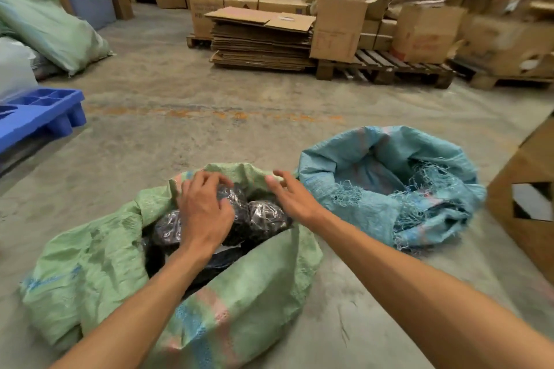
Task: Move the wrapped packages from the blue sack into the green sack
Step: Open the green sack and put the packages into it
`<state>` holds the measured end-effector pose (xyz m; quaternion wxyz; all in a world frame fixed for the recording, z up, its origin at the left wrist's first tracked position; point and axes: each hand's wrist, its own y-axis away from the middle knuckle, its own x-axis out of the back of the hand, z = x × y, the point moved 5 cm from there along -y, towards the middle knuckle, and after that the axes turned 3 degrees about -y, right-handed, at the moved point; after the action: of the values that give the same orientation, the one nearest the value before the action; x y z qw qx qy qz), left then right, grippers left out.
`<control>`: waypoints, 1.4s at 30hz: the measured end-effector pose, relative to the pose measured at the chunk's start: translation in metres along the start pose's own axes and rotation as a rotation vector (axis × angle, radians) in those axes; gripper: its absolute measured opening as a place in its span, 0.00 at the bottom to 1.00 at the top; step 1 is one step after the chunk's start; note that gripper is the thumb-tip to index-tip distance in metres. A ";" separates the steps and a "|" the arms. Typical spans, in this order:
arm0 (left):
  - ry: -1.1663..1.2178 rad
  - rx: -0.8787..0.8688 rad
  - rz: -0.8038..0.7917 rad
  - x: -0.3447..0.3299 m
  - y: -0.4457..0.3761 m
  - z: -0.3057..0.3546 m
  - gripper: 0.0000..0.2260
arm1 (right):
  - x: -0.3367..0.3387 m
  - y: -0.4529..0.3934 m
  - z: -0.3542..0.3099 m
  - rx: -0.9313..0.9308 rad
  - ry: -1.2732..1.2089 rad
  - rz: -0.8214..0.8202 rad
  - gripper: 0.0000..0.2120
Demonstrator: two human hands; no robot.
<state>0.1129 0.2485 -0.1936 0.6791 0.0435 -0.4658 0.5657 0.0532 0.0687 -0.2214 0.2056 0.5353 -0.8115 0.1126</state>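
The green sack [257, 287] lies open on the concrete floor in front of me, with several dark packages wrapped in clear film [266, 216] inside its mouth. My left hand [204, 210] hovers over or rests on those packages, fingers loosely curled, gripping nothing that I can see. My right hand [292, 193] is over the sack's far right rim with its fingers spread and relaxed, holding nothing. To the right lies the blue sack [353, 165], its frayed mouth rolled open; its inside looks dark and I see no package in it.
A cardboard box [527, 189] stands at the right edge beside the blue sack. A blue plastic pallet [45, 117] lies at the left. Flattened cartons [263, 39] and stacked boxes on wooden pallets [389, 66] fill the back. Another full green sack [51, 24] lies far left.
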 end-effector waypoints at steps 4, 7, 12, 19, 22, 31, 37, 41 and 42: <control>0.095 -0.316 -0.409 -0.044 -0.012 0.090 0.11 | 0.103 0.043 0.021 0.022 -0.057 0.400 0.21; 0.036 -0.500 -0.758 -0.081 -0.014 0.164 0.10 | 0.179 0.097 0.038 -0.010 -0.060 0.650 0.13; -0.177 -0.779 -1.089 -0.112 0.015 0.263 0.10 | 0.265 0.176 0.052 -0.084 0.020 0.843 0.11; -0.194 -0.997 -1.482 -0.170 0.155 0.348 0.16 | 0.327 0.292 0.131 -0.413 0.316 0.639 0.12; -0.132 -1.108 -1.505 -0.191 0.222 0.355 0.24 | 0.322 0.332 0.168 -0.555 0.465 0.403 0.17; -0.237 -1.216 -1.419 -0.232 0.323 0.327 0.21 | 0.273 0.394 0.244 -0.770 0.773 0.018 0.43; 0.124 -0.894 -1.546 -0.225 0.287 0.329 0.15 | 0.293 0.392 0.240 -0.721 0.548 0.297 0.41; 0.319 -0.520 -1.615 -0.201 0.229 0.336 0.07 | 0.320 0.378 0.199 -0.474 0.105 0.606 0.42; 0.337 -0.432 -1.622 -0.197 0.212 0.336 0.07 | 0.323 0.373 0.186 -0.416 0.044 0.643 0.42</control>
<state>-0.2401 -0.0163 -0.2376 0.9274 0.1483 -0.2808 -0.1976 -0.4378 -0.1221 -0.2263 0.2812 0.1978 -0.9389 0.0158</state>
